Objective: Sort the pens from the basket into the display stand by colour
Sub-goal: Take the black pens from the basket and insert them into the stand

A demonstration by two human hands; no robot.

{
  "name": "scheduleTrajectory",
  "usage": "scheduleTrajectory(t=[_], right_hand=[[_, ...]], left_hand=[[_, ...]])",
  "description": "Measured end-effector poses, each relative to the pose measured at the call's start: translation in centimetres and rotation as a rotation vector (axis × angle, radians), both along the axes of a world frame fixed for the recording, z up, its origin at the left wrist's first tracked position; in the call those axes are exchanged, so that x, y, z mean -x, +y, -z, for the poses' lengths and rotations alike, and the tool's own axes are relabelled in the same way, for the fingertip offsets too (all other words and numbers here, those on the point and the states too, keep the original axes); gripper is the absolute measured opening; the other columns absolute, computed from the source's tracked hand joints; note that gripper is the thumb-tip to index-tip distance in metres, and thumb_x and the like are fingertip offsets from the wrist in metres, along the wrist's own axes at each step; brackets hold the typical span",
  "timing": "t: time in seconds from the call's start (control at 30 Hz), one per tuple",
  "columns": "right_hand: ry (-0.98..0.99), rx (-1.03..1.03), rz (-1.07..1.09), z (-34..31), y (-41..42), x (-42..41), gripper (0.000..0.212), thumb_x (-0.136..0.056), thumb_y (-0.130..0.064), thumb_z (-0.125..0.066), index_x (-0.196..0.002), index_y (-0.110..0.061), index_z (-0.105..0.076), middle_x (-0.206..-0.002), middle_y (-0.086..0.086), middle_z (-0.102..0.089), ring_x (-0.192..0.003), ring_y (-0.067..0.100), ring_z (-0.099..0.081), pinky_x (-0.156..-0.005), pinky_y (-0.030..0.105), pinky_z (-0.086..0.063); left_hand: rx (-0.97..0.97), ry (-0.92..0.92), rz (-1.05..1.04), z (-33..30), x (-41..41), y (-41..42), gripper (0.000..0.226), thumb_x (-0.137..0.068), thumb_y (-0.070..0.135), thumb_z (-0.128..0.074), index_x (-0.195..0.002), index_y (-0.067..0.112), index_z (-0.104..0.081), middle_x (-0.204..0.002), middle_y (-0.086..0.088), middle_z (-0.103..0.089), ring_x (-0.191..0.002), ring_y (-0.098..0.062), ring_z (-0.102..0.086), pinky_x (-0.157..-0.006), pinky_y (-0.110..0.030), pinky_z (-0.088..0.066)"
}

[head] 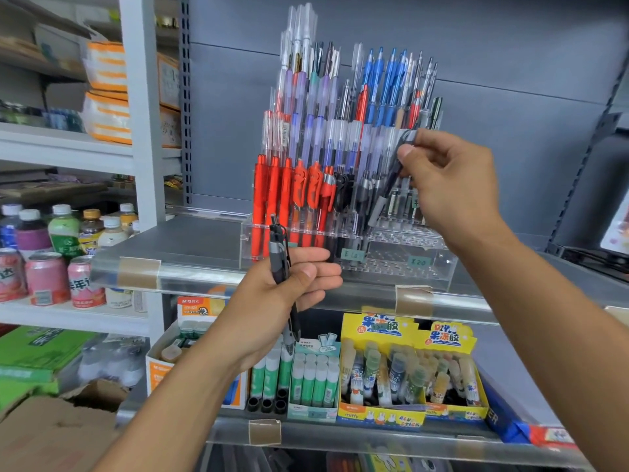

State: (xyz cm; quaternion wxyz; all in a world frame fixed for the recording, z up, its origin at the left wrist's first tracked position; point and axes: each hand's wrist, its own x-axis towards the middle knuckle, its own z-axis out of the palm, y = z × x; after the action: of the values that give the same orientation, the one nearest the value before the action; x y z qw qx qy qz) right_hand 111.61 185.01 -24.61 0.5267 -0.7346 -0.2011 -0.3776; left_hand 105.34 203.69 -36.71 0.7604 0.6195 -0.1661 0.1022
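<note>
A clear tiered display stand (pixel 401 264) sits on the grey shelf, packed with pens: red ones (pixel 289 195) in the front left row, black ones (pixel 343 192) beside them, blue ones (pixel 384 80) at the back. My left hand (pixel 289 294) grips an upright black-and-grey pen (pixel 279 257) in front of the stand's left end. My right hand (pixel 452 185) pinches the top of a dark pen (pixel 388 185) that slants down into the stand's front right rows. The basket is out of view.
Boxes of glue sticks (pixel 381 373) fill the shelf below. Drink bottles and cans (pixel 51 253) stand on the white shelving at left. A cardboard box (pixel 51 434) lies at the lower left. A grey panel backs the shelf.
</note>
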Motion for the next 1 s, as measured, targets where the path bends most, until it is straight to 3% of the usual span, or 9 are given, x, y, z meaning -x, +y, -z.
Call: scheduleTrajectory(t=[0.1, 0.27, 0.33, 0.37, 0.43, 0.47, 0.6, 0.87, 1.0], right_hand=[[-0.009, 0.025, 0.024, 0.0, 0.0, -0.6, 0.032, -0.093, -0.024, -0.066, -0.122, -0.012, -0.066, -0.081, -0.011, -0.066, -0.061, -0.008, -0.056, -0.063, 0.008, -0.045], [-0.005, 0.063, 0.043, 0.0, 0.0, -0.8, 0.035, -0.093, -0.024, -0.066, -0.125, -0.012, -0.064, -0.086, -0.013, -0.065, -0.084, 0.003, -0.063, -0.089, 0.019, -0.052], [0.022, 0.096, 0.058, 0.0, -0.2, -1.0, 0.031, -0.093, -0.024, -0.066, -0.121, -0.012, -0.066, -0.086, -0.01, -0.066, -0.076, 0.003, -0.063, -0.08, 0.019, -0.054], [0.043, 0.119, 0.07, 0.1, -0.3, -1.2, 0.025, -0.093, -0.023, -0.065, -0.114, -0.011, -0.069, -0.084, -0.006, -0.068, -0.064, 0.003, -0.059, -0.067, 0.019, -0.054], [0.088, 0.177, 0.081, 0.6, -0.4, -1.2, 0.019, -0.093, -0.022, -0.064, -0.098, -0.003, -0.069, -0.08, 0.009, -0.07, -0.048, 0.009, -0.045, -0.046, 0.021, -0.044], [0.114, 0.21, 0.076, 1.1, -0.3, -1.2, 0.02, -0.093, -0.022, -0.064, -0.097, -0.002, -0.069, -0.08, 0.013, -0.07, -0.049, 0.011, -0.046, -0.045, 0.021, -0.042], [0.19, 0.264, 0.061, 2.8, 0.3, -1.2, 0.029, -0.092, -0.025, -0.066, -0.12, -0.019, -0.061, -0.078, -0.009, -0.07, -0.073, 0.003, -0.065, -0.059, 0.016, -0.046], [0.183, 0.238, 0.066, 3.5, 0.5, -1.0, 0.021, -0.094, -0.019, -0.063, -0.114, -0.019, -0.056, -0.083, -0.009, -0.066, -0.083, 0.008, -0.065, -0.067, 0.017, -0.049], [0.059, 0.183, 0.133, 4.1, 0.8, 0.1, 0.015, -0.094, -0.017, -0.06, -0.108, -0.02, -0.056, -0.088, -0.005, -0.061, -0.075, 0.004, -0.056, -0.069, 0.011, -0.048]], left_hand=[[0.016, -0.005, 0.007, -0.1, 0.0, -0.3, 0.027, -0.101, 0.005, -0.041, -0.116, 0.011, -0.063, -0.104, -0.003, -0.075, -0.101, -0.015, -0.071, -0.081, -0.019, -0.056], [0.021, 0.005, 0.009, 0.0, -0.2, -0.6, 0.026, -0.101, 0.006, -0.042, -0.117, 0.011, -0.063, -0.105, -0.004, -0.075, -0.1, -0.016, -0.071, -0.079, -0.019, -0.056], [0.022, 0.006, 0.009, 0.1, -0.3, -0.7, 0.026, -0.101, 0.005, -0.042, -0.116, 0.011, -0.063, -0.104, -0.004, -0.075, -0.1, -0.016, -0.071, -0.08, -0.019, -0.056], [0.021, 0.007, 0.009, 0.1, -0.4, -0.7, 0.026, -0.101, 0.006, -0.042, -0.116, 0.011, -0.063, -0.104, -0.004, -0.075, -0.1, -0.017, -0.071, -0.08, -0.02, -0.056], [0.02, 0.009, 0.009, 0.1, -0.4, -0.8, 0.026, -0.101, 0.006, -0.043, -0.117, 0.011, -0.063, -0.104, -0.005, -0.075, -0.1, -0.017, -0.071, -0.082, -0.021, -0.057], [0.021, 0.009, 0.008, 0.2, -0.5, -0.7, 0.026, -0.101, 0.006, -0.043, -0.117, 0.01, -0.063, -0.105, -0.005, -0.075, -0.101, -0.017, -0.071, -0.082, -0.022, -0.057], [0.029, 0.01, 0.007, 0.1, -0.5, -0.6, 0.026, -0.101, 0.006, -0.043, -0.117, 0.01, -0.062, -0.105, -0.005, -0.075, -0.1, -0.018, -0.071, -0.08, -0.021, -0.057], [0.025, 0.007, 0.01, 0.2, -0.6, -0.4, 0.025, -0.101, 0.007, -0.043, -0.116, 0.011, -0.063, -0.102, -0.006, -0.076, -0.098, -0.018, -0.072, -0.082, -0.023, -0.058], [0.001, -0.001, -0.011, 0.3, -0.7, -0.5, 0.024, -0.1, 0.008, -0.044, -0.112, 0.013, -0.065, -0.081, -0.002, -0.074, -0.074, -0.012, -0.069, -0.066, -0.02, -0.055]])
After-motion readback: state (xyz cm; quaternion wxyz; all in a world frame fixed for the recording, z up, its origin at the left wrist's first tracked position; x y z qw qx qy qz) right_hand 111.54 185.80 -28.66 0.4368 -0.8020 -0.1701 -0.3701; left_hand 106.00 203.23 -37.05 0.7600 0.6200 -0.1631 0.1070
